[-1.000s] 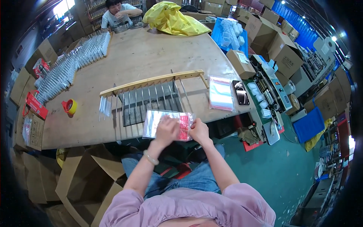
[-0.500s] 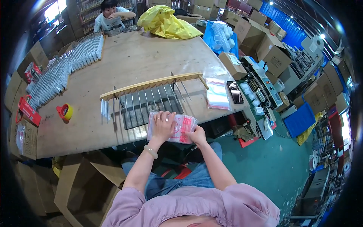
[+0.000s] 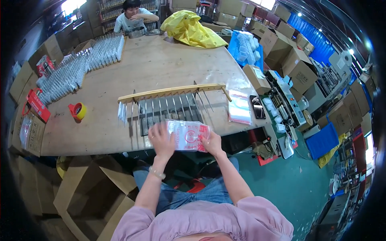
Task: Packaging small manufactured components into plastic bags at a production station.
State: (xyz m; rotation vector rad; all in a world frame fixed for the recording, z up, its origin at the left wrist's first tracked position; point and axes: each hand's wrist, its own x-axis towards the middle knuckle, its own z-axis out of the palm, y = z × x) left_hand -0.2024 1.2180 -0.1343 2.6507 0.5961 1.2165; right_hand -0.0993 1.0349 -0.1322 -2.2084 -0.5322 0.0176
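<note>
The left hand (image 3: pixel 162 139) lies spread, fingers open, on the left part of a clear plastic bag with red print (image 3: pixel 187 135), pressing it flat rather than gripping it; its outline is a little blurred. The right hand (image 3: pixel 212 143) grasps the bag's right lower corner, thumb on top as far as the view shows. The bag sits at the near edge of the wooden table (image 3: pixel 161 68), just in front of the person's lap, and partly overlaps the near ends of a wooden rack with metal prongs (image 3: pixel 173 100) that lies flat on the table. A few clear sleeves (image 3: pixel 122 112) hang at the rack's left end. To the right of the rack lies a stack of clear bags (image 3: pixel 239 107), and just beside that a dark phone (image 3: pixel 257 107). Well to the left stands a roll of tape in a red dispenser (image 3: pixel 77 111). Farther back on the left, rows of small clear packets (image 3: pixel 76 68) cover the table. At the far end a yellow plastic bag (image 3: pixel 191 29) is heaped, and another person (image 3: pixel 132 15) sits there.
</note>
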